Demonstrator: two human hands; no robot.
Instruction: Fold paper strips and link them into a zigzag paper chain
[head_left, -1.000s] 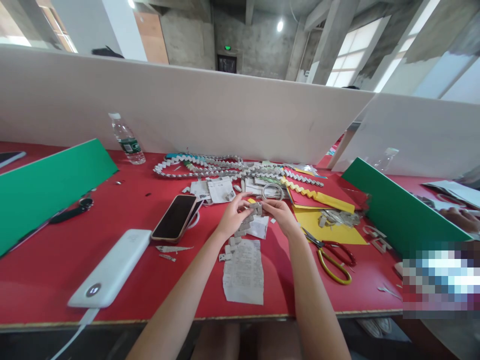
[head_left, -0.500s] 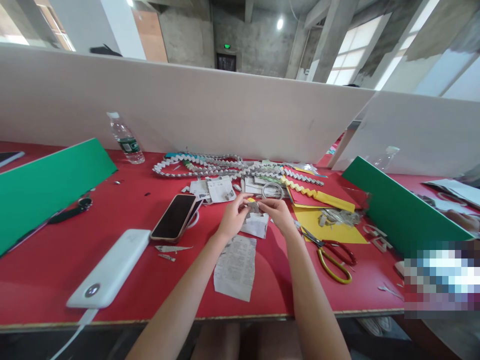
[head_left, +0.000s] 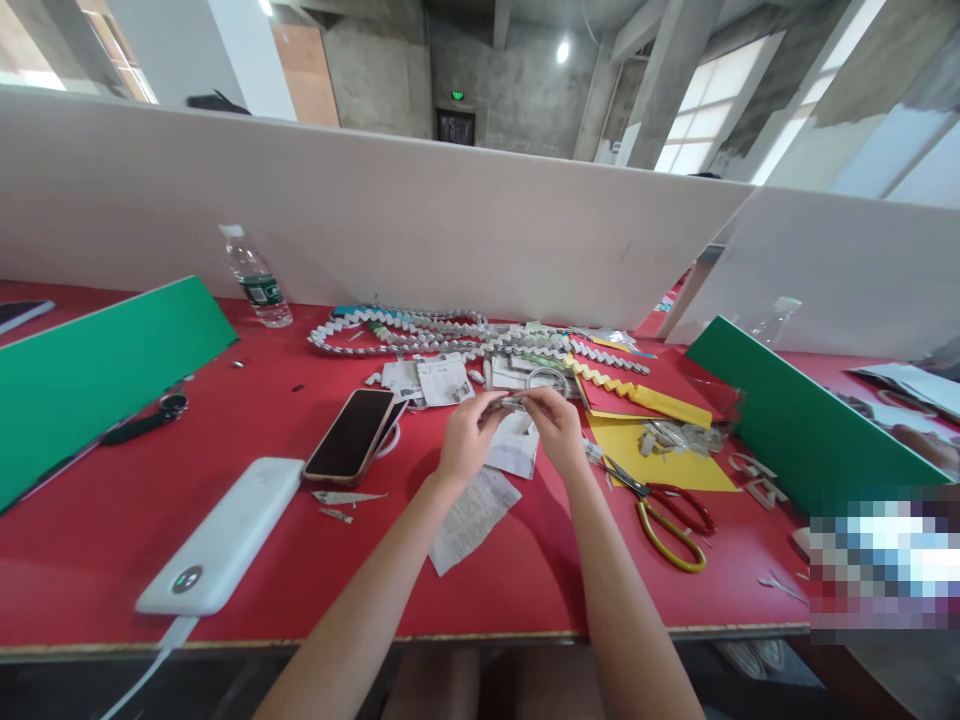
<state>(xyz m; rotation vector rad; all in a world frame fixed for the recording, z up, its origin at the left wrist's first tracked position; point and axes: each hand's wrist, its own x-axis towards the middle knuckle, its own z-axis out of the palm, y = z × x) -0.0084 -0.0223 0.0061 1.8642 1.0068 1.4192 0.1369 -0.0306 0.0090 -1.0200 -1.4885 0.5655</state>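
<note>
My left hand [head_left: 470, 432] and my right hand [head_left: 553, 425] meet over the middle of the table, fingers pinched together. Between their fingertips is a small folded strip of grey printed paper [head_left: 511, 402], partly hidden by the fingers. Just below them lies a white piece of paper [head_left: 514, 446] with print on it. Closer to me rests a torn sheet of newsprint [head_left: 474, 520], partly covered by my left forearm. Behind the hands are a coiled white ring [head_left: 547, 378] and long zigzag chains of folded paper [head_left: 420, 330].
Scissors [head_left: 660, 510] with red and yellow handles lie at right, near yellow paper [head_left: 675, 463] and a yellow folded strip [head_left: 667, 404]. Left are a phone [head_left: 350, 436], a white power bank [head_left: 221, 535] and a water bottle [head_left: 259, 280]. Green dividers [head_left: 810, 410] stand at both sides.
The newsprint sheet near me has turned and slid up and right. My fingers have drawn closer together and fold over the small paper strip, which shows less than before.
</note>
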